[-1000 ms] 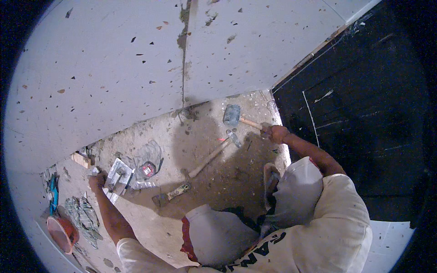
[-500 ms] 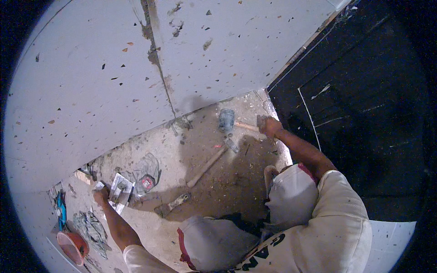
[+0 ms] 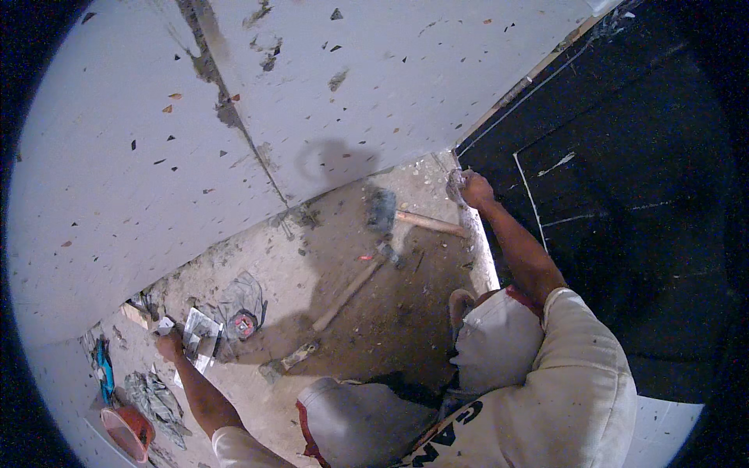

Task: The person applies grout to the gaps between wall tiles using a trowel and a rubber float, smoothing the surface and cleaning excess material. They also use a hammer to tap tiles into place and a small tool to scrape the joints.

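My right hand (image 3: 476,189) is closed on a greyish crumpled lump (image 3: 455,187), too blurred to name, beside the dark panel's lower corner. Below that hand lies a mallet with a dark head (image 3: 381,209) and wooden handle (image 3: 433,224). A long-handled hammer (image 3: 343,298) rests close to it. At the left, my left hand (image 3: 167,345) is closed around a small whitish thing (image 3: 165,323), mostly hidden by the fingers. Next to it are a wooden block (image 3: 136,315) and a printed white sheet (image 3: 197,326).
A speckled pale wall panel (image 3: 195,195) rises ahead, and a dark panel (image 3: 608,234) stands right. On the dusty floor are a short tool (image 3: 290,362), a red round object (image 3: 243,324) on grey plastic, crumpled grey cloth (image 3: 156,396), a blue tool (image 3: 104,371) and an orange bucket (image 3: 129,434).
My right hand has moved up and slightly right, away from the mallet handle towards the corner, with the greyish lump in it. My left hand stays by the wooden block.
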Motion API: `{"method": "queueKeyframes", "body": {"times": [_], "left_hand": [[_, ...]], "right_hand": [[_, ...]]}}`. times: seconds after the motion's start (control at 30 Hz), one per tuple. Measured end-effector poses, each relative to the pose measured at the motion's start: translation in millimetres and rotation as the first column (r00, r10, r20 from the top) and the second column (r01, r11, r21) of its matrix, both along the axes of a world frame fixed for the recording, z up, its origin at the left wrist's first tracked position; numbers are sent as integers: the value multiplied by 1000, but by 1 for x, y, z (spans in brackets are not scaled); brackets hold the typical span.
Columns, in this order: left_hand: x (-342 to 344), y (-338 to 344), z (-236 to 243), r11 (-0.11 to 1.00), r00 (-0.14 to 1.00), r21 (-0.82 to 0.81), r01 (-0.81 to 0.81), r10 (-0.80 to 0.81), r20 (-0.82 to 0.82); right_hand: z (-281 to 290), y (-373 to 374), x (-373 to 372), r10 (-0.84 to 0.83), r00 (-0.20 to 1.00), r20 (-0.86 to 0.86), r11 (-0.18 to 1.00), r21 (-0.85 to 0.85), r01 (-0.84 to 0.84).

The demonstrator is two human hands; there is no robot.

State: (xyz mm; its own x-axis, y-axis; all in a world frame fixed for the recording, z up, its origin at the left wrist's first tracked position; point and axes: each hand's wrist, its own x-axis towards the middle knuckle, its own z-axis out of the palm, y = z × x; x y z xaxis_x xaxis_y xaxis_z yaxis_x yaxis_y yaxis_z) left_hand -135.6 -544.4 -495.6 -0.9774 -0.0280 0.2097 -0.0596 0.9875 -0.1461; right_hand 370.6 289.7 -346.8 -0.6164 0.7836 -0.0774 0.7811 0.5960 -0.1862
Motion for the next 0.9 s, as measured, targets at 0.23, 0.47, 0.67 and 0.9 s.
{"method": "queueKeyframes", "body": {"times": [0.23, 0.47, 0.67, 0.9], "left_hand": [[-6, 14, 1, 960, 954, 99, 262, -273, 126], [-20, 11, -27, 860, 981, 508, -39, -64, 183], [-27, -13, -22, 953, 979, 294, 79, -130, 159], [-5, -5, -21, 976, 999, 215, 21, -26, 19]], "right_hand": [[-28, 56, 13, 41, 998, 38, 999, 29, -43], [-49, 60, -11, 204, 970, 131, 978, 13, -207], [-65, 51, -46, 111, 988, 104, 992, -72, -104], [-81, 43, -46, -119, 993, -26, 990, -86, 116]]}}
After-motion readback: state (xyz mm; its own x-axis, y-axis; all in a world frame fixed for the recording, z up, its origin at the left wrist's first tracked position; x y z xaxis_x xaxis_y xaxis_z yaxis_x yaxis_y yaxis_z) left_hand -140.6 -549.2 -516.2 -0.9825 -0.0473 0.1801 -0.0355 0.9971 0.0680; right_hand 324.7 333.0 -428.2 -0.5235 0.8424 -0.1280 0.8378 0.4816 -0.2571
